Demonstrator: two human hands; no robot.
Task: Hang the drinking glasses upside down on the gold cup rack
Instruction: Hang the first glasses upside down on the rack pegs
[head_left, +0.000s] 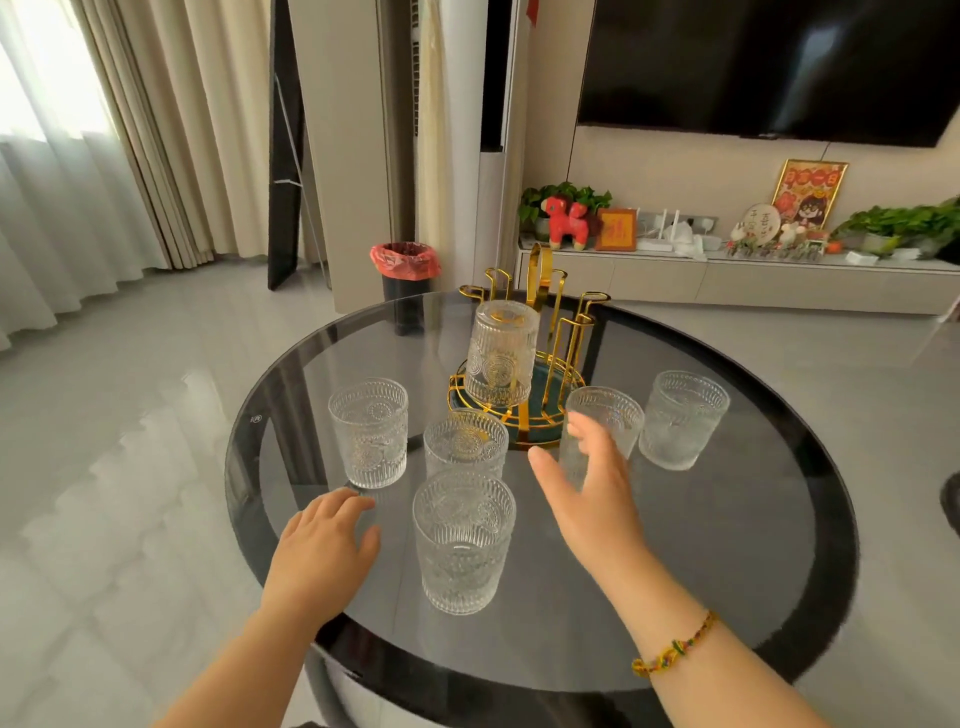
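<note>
- Right hand (587, 483): spread wide, fingers apart, reaching around a glass (602, 426) just right of the rack; whether skin touches glass, cannot tell. Braided bracelet (675, 647) on the wrist.
- Left hand (324, 545): flat and relaxed, palm down on the table (727, 571) near its front-left edge, grasping nothing.
- Nearest glass (462, 540) stands upright between the hands; another (465, 441) just behind it.
- Left glass (370, 431) and far-right glass (683, 418) upright, apart from the others.
- Gold rack (540, 332) at table centre, one glass (501, 353) hung upside down on a front prong.
- Bin (405, 270) on the floor beyond.
</note>
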